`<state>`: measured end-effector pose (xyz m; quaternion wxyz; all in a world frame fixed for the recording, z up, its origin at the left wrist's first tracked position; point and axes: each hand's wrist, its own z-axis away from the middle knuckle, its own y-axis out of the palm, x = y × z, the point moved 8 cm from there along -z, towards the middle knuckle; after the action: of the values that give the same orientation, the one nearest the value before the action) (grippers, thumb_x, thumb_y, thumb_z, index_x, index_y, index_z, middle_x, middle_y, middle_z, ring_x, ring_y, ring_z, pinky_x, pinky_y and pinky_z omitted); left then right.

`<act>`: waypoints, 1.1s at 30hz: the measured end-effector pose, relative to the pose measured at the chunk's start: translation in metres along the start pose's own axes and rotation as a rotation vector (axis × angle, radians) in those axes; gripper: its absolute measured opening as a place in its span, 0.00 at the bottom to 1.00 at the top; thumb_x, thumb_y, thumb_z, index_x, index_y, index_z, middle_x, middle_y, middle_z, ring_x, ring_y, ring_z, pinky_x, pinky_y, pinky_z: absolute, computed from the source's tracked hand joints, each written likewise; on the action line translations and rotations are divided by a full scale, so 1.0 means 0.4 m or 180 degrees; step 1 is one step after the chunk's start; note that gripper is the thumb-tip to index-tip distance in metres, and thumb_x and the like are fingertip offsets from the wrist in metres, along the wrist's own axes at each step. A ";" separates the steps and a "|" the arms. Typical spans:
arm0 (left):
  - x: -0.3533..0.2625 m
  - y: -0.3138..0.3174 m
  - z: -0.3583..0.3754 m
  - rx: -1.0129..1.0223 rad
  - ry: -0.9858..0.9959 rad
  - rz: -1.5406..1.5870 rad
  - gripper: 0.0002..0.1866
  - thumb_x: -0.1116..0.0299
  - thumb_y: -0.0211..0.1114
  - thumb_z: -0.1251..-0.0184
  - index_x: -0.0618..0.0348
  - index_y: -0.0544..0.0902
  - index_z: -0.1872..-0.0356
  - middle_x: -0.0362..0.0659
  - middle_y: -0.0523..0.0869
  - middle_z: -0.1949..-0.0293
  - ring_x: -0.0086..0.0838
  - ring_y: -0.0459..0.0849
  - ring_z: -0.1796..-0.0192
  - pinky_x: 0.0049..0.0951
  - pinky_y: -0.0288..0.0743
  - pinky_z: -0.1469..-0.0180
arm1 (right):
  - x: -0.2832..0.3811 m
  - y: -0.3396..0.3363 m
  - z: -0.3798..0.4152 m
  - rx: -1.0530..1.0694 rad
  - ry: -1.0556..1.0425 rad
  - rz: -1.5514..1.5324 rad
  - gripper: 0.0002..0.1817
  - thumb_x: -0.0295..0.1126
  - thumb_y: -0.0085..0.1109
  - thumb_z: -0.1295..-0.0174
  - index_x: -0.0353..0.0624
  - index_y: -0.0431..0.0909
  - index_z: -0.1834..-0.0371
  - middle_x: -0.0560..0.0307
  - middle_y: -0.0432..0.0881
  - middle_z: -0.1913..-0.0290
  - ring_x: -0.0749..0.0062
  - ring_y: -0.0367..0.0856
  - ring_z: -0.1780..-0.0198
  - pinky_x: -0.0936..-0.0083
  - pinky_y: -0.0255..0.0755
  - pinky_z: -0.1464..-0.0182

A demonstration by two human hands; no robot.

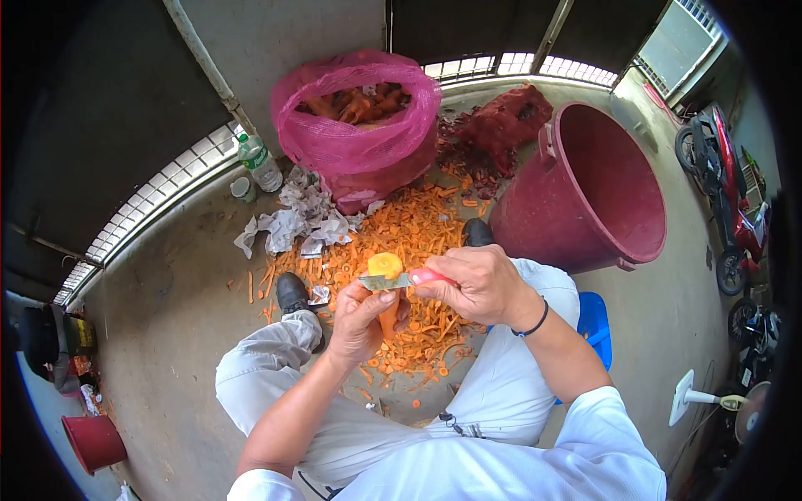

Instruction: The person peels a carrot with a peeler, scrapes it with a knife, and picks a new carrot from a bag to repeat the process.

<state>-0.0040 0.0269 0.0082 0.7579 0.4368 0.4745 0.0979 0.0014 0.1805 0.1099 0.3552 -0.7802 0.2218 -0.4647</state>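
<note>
A thick carrot (385, 265) stands upright in my left hand (359, 324), its pale yellow-orange cut end uppermost and its body showing below the fingers. My right hand (478, 284) is closed round the pink-red handle of a small knife (389, 281). The blade points left and lies across the carrot just under its top, close to my left thumb. Below both hands, a heap of orange carrot peelings and cut ends (409, 225) covers the floor between my shoes.
A pink plastic bag (359, 159) full of carrots or scraps stands ahead. Beside it are a red mesh sack (501, 125) and a large tilted maroon bin (518, 196). Crumpled paper (305, 209), a bottle (261, 163) and a cup (243, 189) lie left. Motorcycles (727, 184) stand far right.
</note>
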 end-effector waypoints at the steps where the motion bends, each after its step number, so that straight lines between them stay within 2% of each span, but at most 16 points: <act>1: 0.005 0.000 0.001 0.0035 -0.0099 0.0040 0.16 0.64 0.73 0.31 0.58 0.80 0.47 0.41 0.83 0.58 0.29 0.82 0.61 0.30 0.75 0.66 | 0.005 -0.003 0.000 0.0017 -0.0008 0.0031 0.16 0.49 0.68 0.33 0.47 0.86 0.65 0.53 0.80 0.76 0.55 0.82 0.74 0.60 0.71 0.74; 6: 0.005 0.011 0.010 0.0151 -0.0353 0.0171 0.18 0.64 0.73 0.32 0.60 0.80 0.46 0.40 0.81 0.61 0.27 0.80 0.64 0.28 0.73 0.68 | -0.022 -0.006 0.002 -0.0037 0.0004 -0.0179 0.16 0.48 0.68 0.33 0.46 0.86 0.65 0.53 0.81 0.75 0.55 0.82 0.73 0.61 0.72 0.73; 9: 0.003 0.032 0.018 0.0531 -0.0441 -0.0388 0.20 0.62 0.72 0.32 0.61 0.80 0.44 0.39 0.79 0.63 0.26 0.78 0.67 0.27 0.71 0.69 | -0.064 -0.028 0.000 -0.0114 0.0142 -0.0137 0.16 0.47 0.68 0.32 0.44 0.86 0.64 0.51 0.82 0.72 0.55 0.83 0.72 0.62 0.74 0.71; 11: 0.012 0.025 0.012 0.0450 -0.0487 -0.0162 0.31 0.63 0.75 0.38 0.67 0.77 0.37 0.43 0.79 0.59 0.31 0.80 0.66 0.31 0.71 0.70 | -0.065 -0.056 -0.002 -0.0398 0.0296 -0.0591 0.17 0.47 0.67 0.31 0.42 0.87 0.62 0.49 0.83 0.71 0.54 0.83 0.71 0.64 0.75 0.68; 13: 0.009 0.021 0.006 0.0447 -0.0497 -0.0182 0.32 0.64 0.75 0.37 0.65 0.76 0.34 0.41 0.79 0.61 0.29 0.80 0.68 0.30 0.72 0.71 | -0.072 -0.054 -0.005 -0.0412 0.0422 -0.0539 0.17 0.46 0.67 0.31 0.40 0.87 0.61 0.47 0.83 0.70 0.53 0.83 0.70 0.65 0.75 0.67; 15: 0.016 0.004 0.003 0.0248 -0.0615 -0.0533 0.32 0.67 0.74 0.35 0.61 0.74 0.30 0.40 0.79 0.63 0.27 0.81 0.68 0.28 0.73 0.72 | -0.139 -0.025 0.012 -0.0096 0.1361 -0.0571 0.17 0.45 0.68 0.32 0.41 0.87 0.59 0.47 0.83 0.70 0.53 0.83 0.70 0.65 0.75 0.67; 16: 0.016 0.006 0.000 0.0257 -0.0621 -0.0539 0.32 0.67 0.74 0.35 0.61 0.74 0.30 0.40 0.79 0.63 0.27 0.81 0.68 0.28 0.73 0.72 | -0.138 -0.026 0.013 -0.0107 0.1366 -0.0569 0.17 0.45 0.68 0.32 0.41 0.87 0.59 0.47 0.83 0.70 0.53 0.83 0.70 0.65 0.75 0.67; 18: 0.006 -0.009 -0.008 -0.0030 -0.0430 -0.0856 0.28 0.69 0.74 0.34 0.57 0.75 0.35 0.40 0.81 0.62 0.25 0.82 0.67 0.25 0.75 0.71 | -0.095 -0.015 0.001 0.0119 0.0786 -0.0974 0.16 0.46 0.69 0.33 0.42 0.88 0.59 0.47 0.85 0.68 0.53 0.85 0.69 0.64 0.76 0.67; 19: 0.009 -0.011 -0.009 -0.0038 -0.0433 -0.0849 0.28 0.69 0.74 0.34 0.57 0.75 0.35 0.40 0.81 0.62 0.25 0.82 0.67 0.25 0.75 0.71 | -0.089 -0.015 0.002 0.0128 0.0790 -0.0977 0.16 0.46 0.69 0.33 0.42 0.88 0.59 0.47 0.85 0.68 0.53 0.85 0.69 0.64 0.76 0.67; 21: -0.001 -0.018 -0.015 -0.0068 -0.0251 -0.0851 0.22 0.69 0.75 0.35 0.55 0.74 0.44 0.41 0.83 0.61 0.26 0.84 0.67 0.25 0.77 0.71 | -0.042 -0.001 0.001 0.0441 0.0276 -0.0432 0.17 0.48 0.70 0.35 0.44 0.90 0.59 0.48 0.87 0.67 0.54 0.86 0.68 0.64 0.77 0.67; 22: -0.003 -0.014 -0.015 -0.0042 -0.0361 -0.0864 0.21 0.68 0.77 0.36 0.55 0.72 0.51 0.42 0.85 0.59 0.27 0.85 0.66 0.26 0.78 0.70 | -0.035 0.002 0.002 0.0353 0.0135 -0.0556 0.17 0.48 0.71 0.35 0.44 0.90 0.61 0.50 0.87 0.69 0.55 0.86 0.68 0.64 0.77 0.67; 25: 0.002 -0.009 -0.026 0.0268 -0.0158 -0.0789 0.22 0.68 0.78 0.37 0.56 0.74 0.48 0.43 0.86 0.58 0.28 0.86 0.64 0.28 0.79 0.69 | -0.020 0.002 0.004 0.0304 -0.0020 -0.0605 0.17 0.48 0.72 0.36 0.43 0.89 0.62 0.52 0.86 0.71 0.55 0.85 0.70 0.63 0.76 0.69; 26: 0.005 -0.015 -0.024 0.0194 -0.0094 -0.0768 0.21 0.71 0.75 0.34 0.59 0.75 0.45 0.40 0.86 0.56 0.24 0.85 0.64 0.25 0.78 0.66 | -0.018 0.000 0.006 0.0296 -0.0015 -0.0596 0.17 0.48 0.72 0.36 0.43 0.89 0.62 0.52 0.86 0.71 0.55 0.85 0.70 0.63 0.76 0.69; 29: -0.006 -0.010 -0.024 0.0073 0.0058 -0.0907 0.22 0.71 0.75 0.34 0.59 0.76 0.43 0.40 0.86 0.56 0.22 0.85 0.64 0.23 0.77 0.65 | -0.006 -0.004 0.005 0.0287 -0.0111 -0.0330 0.18 0.49 0.72 0.36 0.43 0.89 0.64 0.53 0.84 0.73 0.56 0.84 0.72 0.62 0.75 0.71; 33: -0.001 -0.027 -0.019 0.0038 0.0015 -0.0746 0.26 0.71 0.78 0.40 0.58 0.74 0.44 0.42 0.84 0.58 0.27 0.84 0.65 0.27 0.77 0.68 | -0.007 0.005 0.006 0.0292 -0.0135 -0.0195 0.19 0.50 0.71 0.36 0.44 0.89 0.63 0.53 0.82 0.75 0.57 0.83 0.74 0.62 0.73 0.72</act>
<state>-0.0132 0.0244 -0.0008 0.7604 0.3826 0.5247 0.0068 0.0023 0.1819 0.1060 0.3808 -0.7792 0.1687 -0.4684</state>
